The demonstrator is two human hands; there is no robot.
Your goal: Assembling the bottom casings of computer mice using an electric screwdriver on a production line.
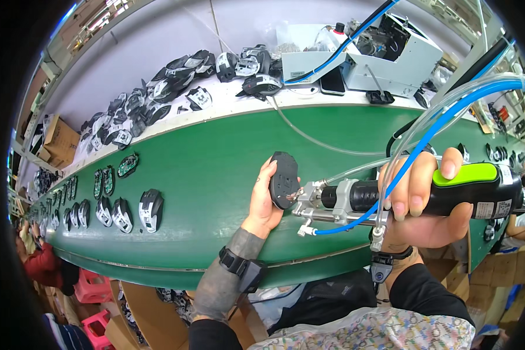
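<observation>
My left hand (264,201) is closed around a black computer mouse (285,175), its underside turned up toward me. In my right hand (429,198) lies a black electric screwdriver (475,189) with a lime-green lever, held level with its tip pointing left. The metal nose fitting (309,201) at its front meets the lower end of the mouse; whether the bit sits in a screw hole is too small to tell. A blue air hose (417,154) and clear tubes run from the tool up to the right.
Mouse bodies (151,211) and green circuit boards (128,165) lie in rows on the green conveyor belt (216,151) at left. A heap of mouse shells (169,81) covers the white ledge behind. A white screw-feeder machine (385,58) and a phone (332,81) stand at the back right.
</observation>
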